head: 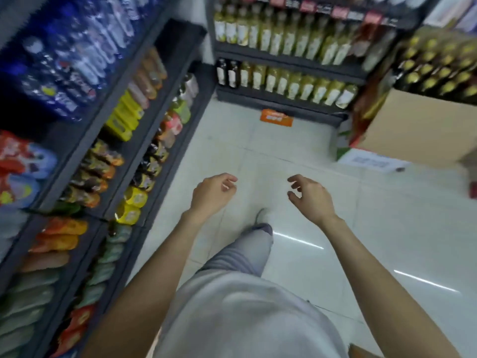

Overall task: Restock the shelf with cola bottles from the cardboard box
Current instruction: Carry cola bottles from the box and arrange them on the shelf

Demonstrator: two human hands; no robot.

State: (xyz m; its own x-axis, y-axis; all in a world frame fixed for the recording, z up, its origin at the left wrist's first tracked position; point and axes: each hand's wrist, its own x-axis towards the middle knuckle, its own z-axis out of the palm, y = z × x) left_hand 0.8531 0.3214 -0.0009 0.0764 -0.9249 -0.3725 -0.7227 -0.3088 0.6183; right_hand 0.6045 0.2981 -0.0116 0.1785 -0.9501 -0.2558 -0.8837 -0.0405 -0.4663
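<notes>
We look through a single wide-angle camera worn on the head, aimed forward and steeply down along a shop aisle. Nearest to us, at the bottom of the view, are our own torso and forearms, with the left hand (pixel 213 193) and right hand (pixel 311 196) held out at mid-frame above the pale tiled floor (pixel 387 228). Shelving (pixel 144 120) runs up the left edge, bowed by the lens. Farther ahead, another shelf unit (pixel 284 63) faces us, and a cardboard box (pixel 423 127) sits at the right. The whole view is blurred.
</notes>
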